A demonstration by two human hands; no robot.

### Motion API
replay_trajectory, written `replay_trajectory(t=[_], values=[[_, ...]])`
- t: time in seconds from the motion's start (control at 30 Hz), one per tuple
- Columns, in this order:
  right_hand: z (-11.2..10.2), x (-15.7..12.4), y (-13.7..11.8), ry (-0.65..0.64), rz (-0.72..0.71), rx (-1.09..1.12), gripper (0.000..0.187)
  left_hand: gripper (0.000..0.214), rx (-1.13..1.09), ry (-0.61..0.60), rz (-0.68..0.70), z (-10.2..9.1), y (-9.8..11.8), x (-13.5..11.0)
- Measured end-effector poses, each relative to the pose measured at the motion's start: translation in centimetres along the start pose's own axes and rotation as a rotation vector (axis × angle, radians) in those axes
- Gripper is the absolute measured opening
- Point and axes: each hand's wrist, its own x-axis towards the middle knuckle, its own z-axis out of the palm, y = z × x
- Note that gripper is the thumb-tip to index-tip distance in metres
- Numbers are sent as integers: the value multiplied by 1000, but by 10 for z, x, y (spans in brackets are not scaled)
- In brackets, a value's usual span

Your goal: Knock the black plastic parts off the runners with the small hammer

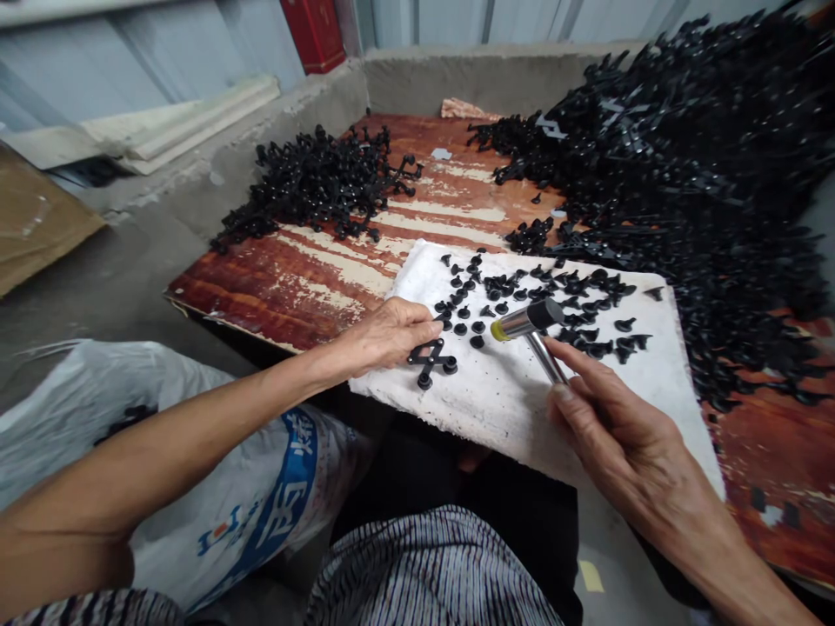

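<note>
Head camera looks down on my two bare hands above a worn white slab [515,417] laid on a weathered red-brown plywood board [313,287]. My left hand [388,337] lies palm down at the slab's left edge with the fingers [417,320] loosely curled. A black moulded plastic cross-shaped runner [429,363] sits just beneath them, and I cannot tell whether they have hold of anything. My right hand [619,426] is closed around the shaft of a small steel mallet [525,322] with one black face and one yellow face. Its head hangs over the slab, just beside a scatter of small black plastic knobs [460,329].

Beyond the slab, a black heap of moulded plastic runners [313,187] lies on the board, and a far larger black heap [684,174] spills along the right side. A rough concrete ledge [215,187] runs behind the board. Below my left arm is a white woven sack [130,417] with a blue band [287,496] of large white characters, which I cannot read clearly. A striped grey garment [424,574] covers my lap.
</note>
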Motion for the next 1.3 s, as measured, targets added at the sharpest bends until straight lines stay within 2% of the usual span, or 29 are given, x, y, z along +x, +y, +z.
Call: replay_trajectory(t=[0.2,0.33,0.43,0.63,0.93,1.3], values=[[1,0,3,12,-42,-21,42,35,73,-33,36,-2,-4,4],[3,-2,4,6,-70,-48,43,34,251,-16,100,-5,0,4],[4,-2,4,13,-113,-61,43,33,354,-1,97,-7,5,3],[3,0,3,-19,-131,-74,44,32,327,-10,33,-8,6,5],[1,0,2,-17,-127,-68,42,32,244,-8,46,-7,2,7],[2,6,-1,-39,-211,-130,44,30,283,75,29,4,5,2]])
